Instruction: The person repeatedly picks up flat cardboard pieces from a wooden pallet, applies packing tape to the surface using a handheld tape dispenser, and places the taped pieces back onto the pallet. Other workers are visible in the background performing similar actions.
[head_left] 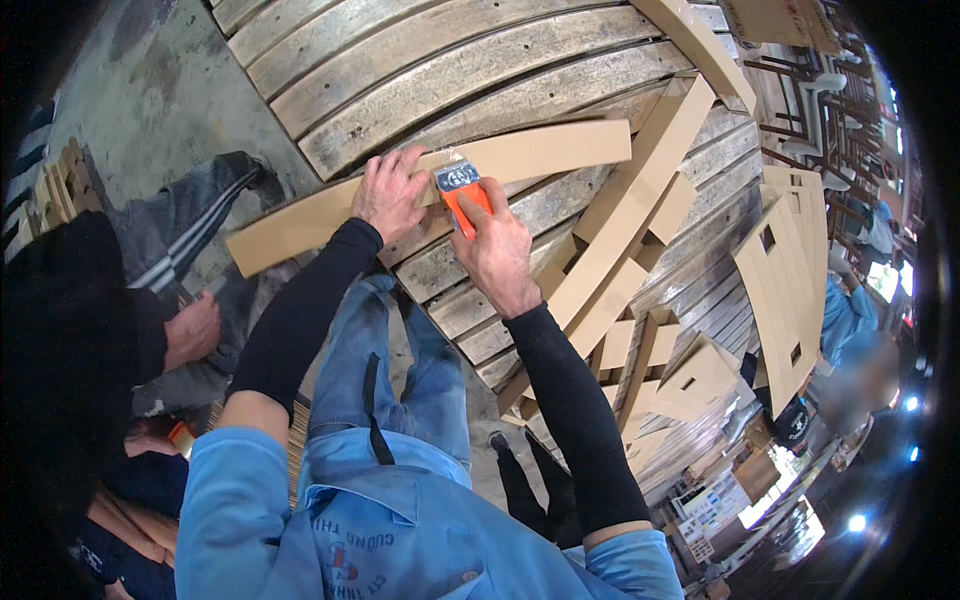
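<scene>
My left hand [388, 192] presses down on a long curved wooden piece [560, 150] that lies across a slatted wooden workbench [420, 60]. My right hand [495, 250] grips an orange-handled brush [462, 190]; its metal ferrule rests against the curved piece just right of my left hand. Both forearms wear black sleeves.
Several more curved and slotted wooden parts [640, 230] lie stacked on the bench to the right, with flat panels [785, 270] beyond. A person in dark clothes [90, 340] crouches at my left. Another person in blue [850, 320] stands at the right. Chairs [820, 90] fill the far right.
</scene>
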